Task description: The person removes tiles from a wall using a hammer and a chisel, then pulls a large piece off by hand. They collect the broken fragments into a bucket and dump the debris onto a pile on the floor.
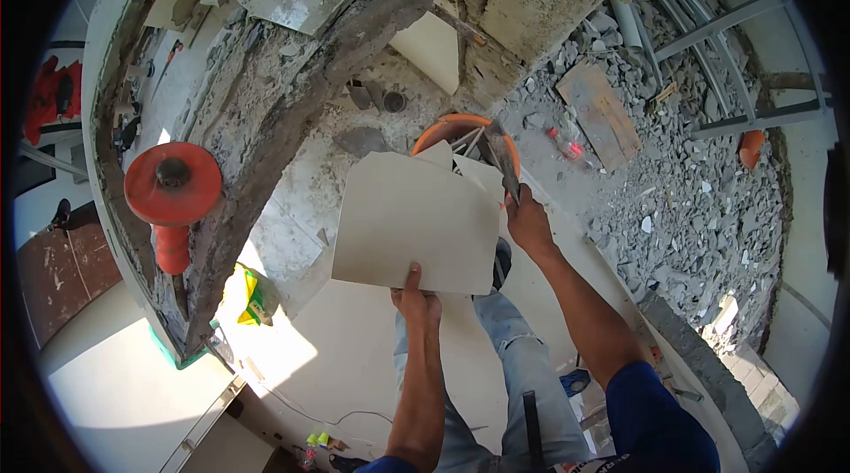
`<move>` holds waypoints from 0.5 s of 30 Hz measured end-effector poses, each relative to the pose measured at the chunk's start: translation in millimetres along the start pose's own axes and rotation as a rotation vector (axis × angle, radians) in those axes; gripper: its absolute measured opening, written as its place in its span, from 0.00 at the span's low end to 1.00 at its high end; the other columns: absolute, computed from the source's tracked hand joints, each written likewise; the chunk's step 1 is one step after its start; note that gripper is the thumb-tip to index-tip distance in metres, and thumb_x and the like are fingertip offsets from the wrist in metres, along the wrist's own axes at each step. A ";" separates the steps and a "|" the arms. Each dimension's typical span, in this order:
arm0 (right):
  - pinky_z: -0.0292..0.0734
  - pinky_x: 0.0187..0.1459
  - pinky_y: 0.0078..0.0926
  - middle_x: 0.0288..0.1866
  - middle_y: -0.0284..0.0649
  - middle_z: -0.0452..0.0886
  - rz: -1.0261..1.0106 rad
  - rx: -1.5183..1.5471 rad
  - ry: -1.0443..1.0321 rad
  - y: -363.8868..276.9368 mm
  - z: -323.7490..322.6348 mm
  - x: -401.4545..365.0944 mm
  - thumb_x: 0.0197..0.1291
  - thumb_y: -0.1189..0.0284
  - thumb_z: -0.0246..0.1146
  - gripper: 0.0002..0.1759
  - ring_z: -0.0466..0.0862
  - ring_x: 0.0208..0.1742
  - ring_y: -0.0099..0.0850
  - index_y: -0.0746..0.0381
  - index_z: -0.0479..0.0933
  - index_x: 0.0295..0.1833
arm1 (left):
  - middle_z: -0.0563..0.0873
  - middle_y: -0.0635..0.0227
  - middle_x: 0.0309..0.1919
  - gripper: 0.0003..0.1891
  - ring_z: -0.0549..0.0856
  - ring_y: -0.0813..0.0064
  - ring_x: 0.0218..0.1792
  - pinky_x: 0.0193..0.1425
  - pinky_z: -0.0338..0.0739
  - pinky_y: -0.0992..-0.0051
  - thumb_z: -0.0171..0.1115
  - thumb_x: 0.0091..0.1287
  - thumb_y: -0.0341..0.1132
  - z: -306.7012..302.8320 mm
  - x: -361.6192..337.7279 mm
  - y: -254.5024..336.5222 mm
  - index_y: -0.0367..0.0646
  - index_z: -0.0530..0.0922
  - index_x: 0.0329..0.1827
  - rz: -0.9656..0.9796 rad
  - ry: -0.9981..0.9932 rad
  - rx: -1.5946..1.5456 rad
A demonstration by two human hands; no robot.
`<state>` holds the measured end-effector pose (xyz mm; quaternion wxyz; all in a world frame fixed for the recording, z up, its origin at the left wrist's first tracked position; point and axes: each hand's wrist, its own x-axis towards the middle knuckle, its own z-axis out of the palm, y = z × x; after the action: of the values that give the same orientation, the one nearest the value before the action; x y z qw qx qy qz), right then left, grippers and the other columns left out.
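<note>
My left hand [416, 303] grips the lower edge of a large beige tile [416, 225], thumb on top and fingers underneath. The tile's upper right corner looks broken, and smaller tile pieces [482, 179] show behind it. My right hand [529, 218] is closed around the handle of a grey hand tool with a flat, blade-like head [506, 154], just beyond the tile's right edge. The tool's head lies over the rim of an orange bucket [440, 129]. Several thin sticks or handles stand in the bucket, and the tile hides its front.
A chisel with a red hand guard [173, 181] rests on the broken wall ledge at left. Grey rubble [655, 207], a wooden board [599, 114] and a metal frame [722, 30] lie to the right. A pipe opening [394, 102] sits in the floor ahead.
</note>
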<state>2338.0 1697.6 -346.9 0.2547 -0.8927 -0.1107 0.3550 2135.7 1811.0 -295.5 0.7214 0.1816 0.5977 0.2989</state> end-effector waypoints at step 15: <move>0.78 0.47 0.55 0.41 0.64 0.82 0.061 -0.070 -0.142 -16.1 7.0 -16.7 0.68 0.67 0.55 0.21 0.83 0.44 0.62 0.69 0.67 0.61 | 0.78 0.61 0.56 0.23 0.80 0.63 0.58 0.63 0.81 0.62 0.60 0.64 0.19 8.4 35.5 0.1 0.40 0.69 0.63 0.002 -0.007 -0.031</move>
<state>2320.8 1707.5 -333.1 0.2038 -0.8766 -0.1137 0.4209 2147.7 1834.9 -320.3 0.7261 0.1720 0.5902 0.3080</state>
